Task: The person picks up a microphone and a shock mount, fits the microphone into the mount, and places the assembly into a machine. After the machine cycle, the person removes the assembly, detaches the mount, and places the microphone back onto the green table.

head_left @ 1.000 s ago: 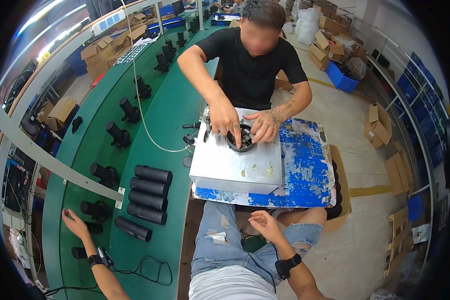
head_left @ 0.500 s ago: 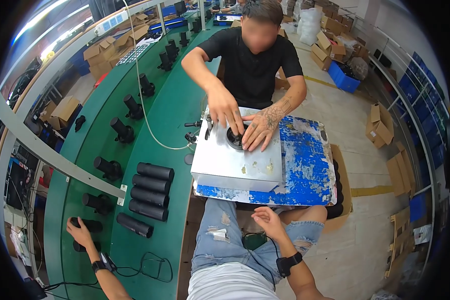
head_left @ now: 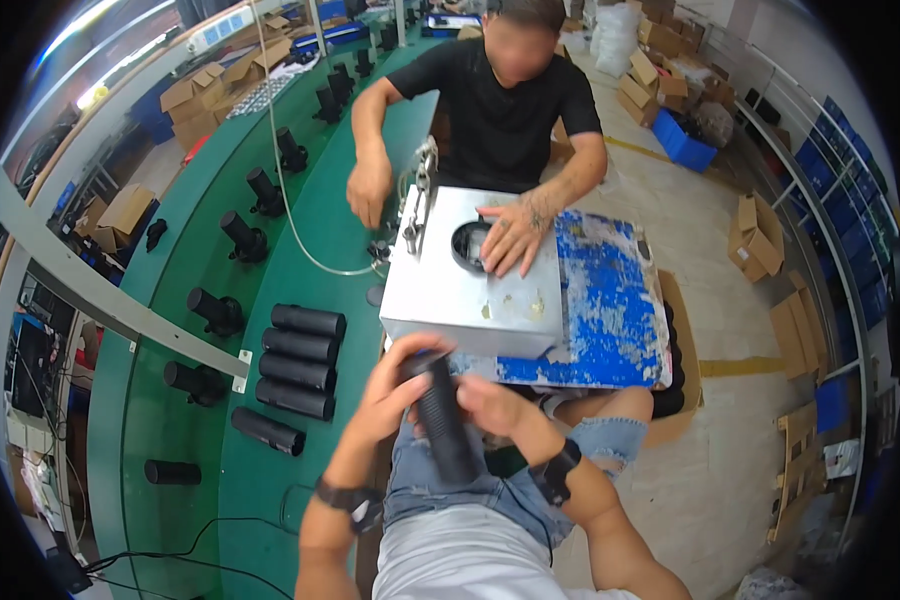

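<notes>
**Black tube (head_left: 445, 430) in the left hand (head_left: 388, 392), above the lap**

The left hand's fingers curl around the tube's far end, thumb across its side. The right hand (head_left: 500, 408) is bent in just beside the tube on the other side, thumb and fingers drawn close together; blur hides whether they press on it, so I cannot tell. The tube slants from the left fingers back toward the wearer's body.

It looks stiff and probably fairly light, likely hard plastic or coated metal. The ribbed band near the left thumb should give good grip; the plainer stretch nearer the body may be slicker. The barrel seems the safest hold, one hand on each side, with the end rims left uncovered. It does not look fragile, though its finish could scuff.

Just beyond the fingers stands a metal box (head_left: 435, 300), its near edge limiting forward movement. On it, a co-worker's hand (head_left: 518, 240) lies over a dark ring (head_left: 459, 250). A clamp (head_left: 413, 225) rises farther beyond the left fingers. To their left, a row of dark cylinders (head_left: 298, 346) lies on the green bench (head_left: 245, 375), with a loose cable (head_left: 240, 520) nearer the body.
</notes>
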Available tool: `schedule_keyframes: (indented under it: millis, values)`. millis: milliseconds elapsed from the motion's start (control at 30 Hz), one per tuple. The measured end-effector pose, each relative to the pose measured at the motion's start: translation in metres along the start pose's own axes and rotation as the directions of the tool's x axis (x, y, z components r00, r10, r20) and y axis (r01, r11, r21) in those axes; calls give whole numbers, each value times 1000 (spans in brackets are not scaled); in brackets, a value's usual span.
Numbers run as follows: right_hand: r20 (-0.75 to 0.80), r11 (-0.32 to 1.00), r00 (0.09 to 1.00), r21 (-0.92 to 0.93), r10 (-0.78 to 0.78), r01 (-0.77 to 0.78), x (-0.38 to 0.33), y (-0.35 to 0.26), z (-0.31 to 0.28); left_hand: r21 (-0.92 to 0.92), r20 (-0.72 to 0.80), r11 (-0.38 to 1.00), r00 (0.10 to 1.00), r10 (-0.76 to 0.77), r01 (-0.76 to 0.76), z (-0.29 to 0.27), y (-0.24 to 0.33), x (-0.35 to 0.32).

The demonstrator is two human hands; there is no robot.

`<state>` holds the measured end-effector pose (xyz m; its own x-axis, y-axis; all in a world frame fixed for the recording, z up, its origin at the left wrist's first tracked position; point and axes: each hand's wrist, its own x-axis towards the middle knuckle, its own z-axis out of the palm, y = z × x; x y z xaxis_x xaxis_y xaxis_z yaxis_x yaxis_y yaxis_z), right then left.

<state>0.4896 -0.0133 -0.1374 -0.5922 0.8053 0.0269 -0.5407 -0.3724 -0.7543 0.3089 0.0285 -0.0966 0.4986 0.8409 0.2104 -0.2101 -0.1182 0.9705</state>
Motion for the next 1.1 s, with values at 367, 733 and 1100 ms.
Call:
schedule_keyframes:
  millis: [367, 733, 1100]
  values:
    - [-544, 746, 580, -138, -606, 651, -22, -43, -30, 54, 96, 998, 995, 9, -14, 48, -66, 10]
    - [-380, 738, 664, -79, -644, 670, -71, -16, -42, -36, 225, 980, 957, -181, 194, 41, -97, -8]
    - [-304, 560, 487, -609, -819, 561, 22, -123, -65, -307, 136, 893, 944, -301, 329, 28, -106, 1]
